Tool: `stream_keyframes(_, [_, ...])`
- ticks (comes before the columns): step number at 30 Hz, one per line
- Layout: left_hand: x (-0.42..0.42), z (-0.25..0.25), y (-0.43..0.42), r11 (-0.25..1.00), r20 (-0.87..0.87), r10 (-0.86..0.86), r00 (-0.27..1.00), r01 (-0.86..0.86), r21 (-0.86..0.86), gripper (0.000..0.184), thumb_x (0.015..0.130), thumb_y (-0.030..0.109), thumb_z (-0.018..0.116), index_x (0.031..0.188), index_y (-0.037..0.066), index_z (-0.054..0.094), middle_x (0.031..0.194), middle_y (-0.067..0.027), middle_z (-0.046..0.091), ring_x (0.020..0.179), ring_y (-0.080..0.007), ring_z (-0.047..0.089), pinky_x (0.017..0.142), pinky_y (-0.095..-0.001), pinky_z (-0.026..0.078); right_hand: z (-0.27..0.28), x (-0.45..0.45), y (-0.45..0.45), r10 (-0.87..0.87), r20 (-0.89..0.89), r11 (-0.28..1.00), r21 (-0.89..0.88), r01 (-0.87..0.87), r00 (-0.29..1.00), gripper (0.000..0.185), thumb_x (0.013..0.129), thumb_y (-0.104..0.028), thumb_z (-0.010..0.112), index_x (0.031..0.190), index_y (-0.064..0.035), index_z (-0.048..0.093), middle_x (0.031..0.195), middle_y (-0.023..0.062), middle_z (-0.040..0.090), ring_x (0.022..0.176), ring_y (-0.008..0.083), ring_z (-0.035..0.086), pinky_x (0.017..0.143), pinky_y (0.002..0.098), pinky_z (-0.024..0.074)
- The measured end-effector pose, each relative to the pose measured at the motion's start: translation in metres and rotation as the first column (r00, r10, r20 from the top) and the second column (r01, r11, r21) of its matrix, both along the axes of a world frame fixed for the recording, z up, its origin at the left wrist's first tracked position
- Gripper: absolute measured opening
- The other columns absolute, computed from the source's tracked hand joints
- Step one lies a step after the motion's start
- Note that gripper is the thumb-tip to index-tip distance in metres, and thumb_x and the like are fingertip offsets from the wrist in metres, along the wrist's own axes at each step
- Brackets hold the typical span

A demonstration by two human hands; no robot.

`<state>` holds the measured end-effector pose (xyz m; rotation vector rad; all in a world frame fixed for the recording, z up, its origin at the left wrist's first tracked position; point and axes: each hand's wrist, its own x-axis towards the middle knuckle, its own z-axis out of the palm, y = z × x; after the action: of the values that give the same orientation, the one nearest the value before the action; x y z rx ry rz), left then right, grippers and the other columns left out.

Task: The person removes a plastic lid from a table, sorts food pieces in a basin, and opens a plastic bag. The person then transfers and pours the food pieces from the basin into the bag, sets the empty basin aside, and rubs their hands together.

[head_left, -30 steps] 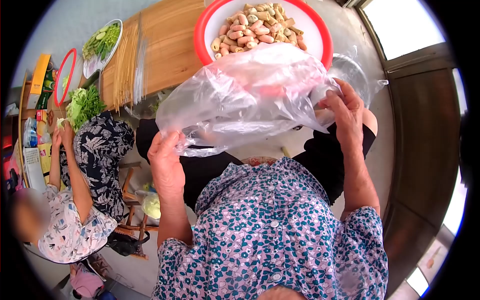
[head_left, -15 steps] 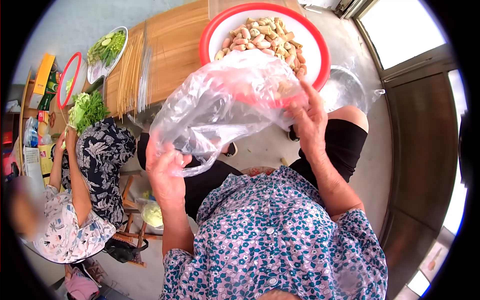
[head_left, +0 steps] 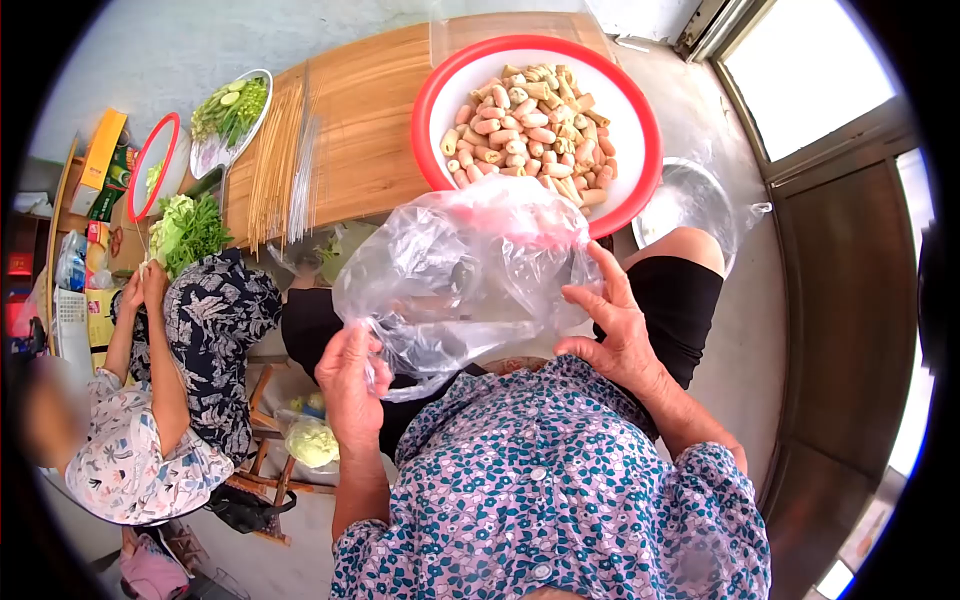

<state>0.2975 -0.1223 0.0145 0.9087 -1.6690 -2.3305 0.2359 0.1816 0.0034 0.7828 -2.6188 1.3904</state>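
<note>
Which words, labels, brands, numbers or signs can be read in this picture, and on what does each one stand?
No text can be read with certainty.
Orange box: any printing is too small to read.
Green package: marks too blurred to read.
White gridded item: marks too small to read.
Clear plastic bag: no lettering visible.

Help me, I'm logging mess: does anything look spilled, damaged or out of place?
Nothing stands out. The food pieces sit inside the red-rimmed basin, skewers lie side by side on the table, and the plastic bag in the left hand looks merely crumpled.
</note>
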Motion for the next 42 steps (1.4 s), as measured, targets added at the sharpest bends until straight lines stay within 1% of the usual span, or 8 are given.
stream_keyframes(11, [0.021,-0.004,0.012,0.935,0.007,-0.23,0.973,0.223,-0.277,0.047,0.08,-0.003,0.056,0.126,-0.001,0.047,0.105,-0.0121,0.057,0.09,-0.0174,0.059,0.075,-0.0274,0.049,0.009,-0.002,0.015,-0.241,-0.101,0.966,0.068,0.249,0.965,0.024,0.063,0.009,0.062,0.086,-0.0004,0.063,0.123,0.0194,0.047,0.111,0.0345,0.05,0.092,0.0401,0.0425])
stream_keyframes(13, [0.016,-0.009,0.003,0.34,0.034,-0.379,0.925,0.173,-0.924,0.037,0.084,-0.004,0.054,0.12,0.001,0.054,0.105,-0.0135,0.057,0.089,-0.0214,0.06,0.076,-0.03,0.049,0.013,-0.002,0.015,-0.2,-0.186,0.979,0.012,0.205,0.962,0.028,0.062,0.007,0.061,0.089,-0.0015,0.063,0.121,0.0185,0.05,0.112,0.0359,0.05,0.094,0.0423,0.0406])
stream_keyframes(20, [0.021,-0.005,-0.013,0.225,0.007,-0.189,0.982,0.05,-0.973,0.043,0.086,0.005,0.055,0.128,0.003,0.047,0.096,-0.0183,0.061,0.082,-0.0313,0.062,0.071,-0.0375,0.049,0.008,0.022,-0.007,0.035,0.298,0.999,-0.014,-0.032,0.954,0.037,0.069,-0.005,0.066,0.105,-0.0003,0.059,0.084,0.0175,0.063,0.073,0.0322,0.063,0.069,0.0336,0.0492])
stream_keyframes(29, [0.021,-0.029,0.005,0.991,-0.113,0.018,0.993,-0.033,-0.133,0.05,0.084,-0.001,0.057,0.131,0.0,0.039,0.099,-0.0098,0.058,0.083,-0.0147,0.063,0.072,-0.0273,0.052,-0.015,0.009,-0.02,0.24,0.691,0.97,-0.138,-0.202,0.682,0.051,0.072,-0.032,0.078,0.106,0.0001,0.059,0.073,0.0049,0.062,0.062,0.0134,0.058,0.059,0.0294,0.048])
stream_keyframes(32, [0.015,-0.04,-0.002,0.783,-0.078,-0.1,0.992,0.03,-0.621,0.034,0.086,0.003,0.057,0.119,-0.001,0.051,0.094,-0.0084,0.059,0.075,-0.0124,0.062,0.067,-0.0254,0.052,-0.017,0.01,-0.026,0.221,0.739,0.936,-0.344,0.074,0.637,0.046,0.077,-0.028,0.074,0.112,-0.0021,0.058,0.07,0.0011,0.059,0.05,0.0057,0.05,0.044,0.0192,0.0396])
stream_keyframes(34, [0.011,-0.042,-0.005,0.207,0.05,-0.155,0.987,0.082,-0.975,0.029,0.087,0.005,0.055,0.116,0.002,0.056,0.084,-0.0069,0.061,0.068,-0.0078,0.059,0.056,-0.024,0.049,-0.023,0.01,-0.026,0.165,0.735,0.936,-0.326,0.13,0.658,0.046,0.078,-0.027,0.074,0.114,-0.0025,0.057,0.07,0.0008,0.059,0.05,0.0061,0.05,0.044,0.0194,0.04])
stream_keyframes(37, [-0.007,-0.042,-0.002,0.977,-0.015,-0.005,1.0,0.002,-0.211,0.038,0.086,0.007,0.057,0.123,0.003,0.052,0.077,-0.0033,0.057,0.063,-0.0072,0.056,0.056,-0.0228,0.048,-0.032,0.008,-0.028,0.085,0.715,0.936,-0.297,0.191,0.694,0.047,0.079,-0.024,0.072,0.117,-0.0034,0.055,0.071,0.0005,0.057,0.051,0.0066,0.051,0.044,0.0192,0.0404])
stream_keyframes(42, [-0.014,-0.039,-0.009,0.985,-0.129,0.075,0.989,-0.093,-0.146,0.04,0.084,0.007,0.057,0.124,0.004,0.052,0.082,-0.005,0.062,0.062,-0.012,0.059,0.056,-0.0245,0.049,-0.034,0.007,-0.04,-0.054,0.529,0.922,-0.299,0.245,0.847,0.051,0.082,-0.02,0.068,0.126,-0.003,0.048,0.07,-0.0009,0.054,0.049,0.0053,0.047,0.045,0.0187,0.0394])
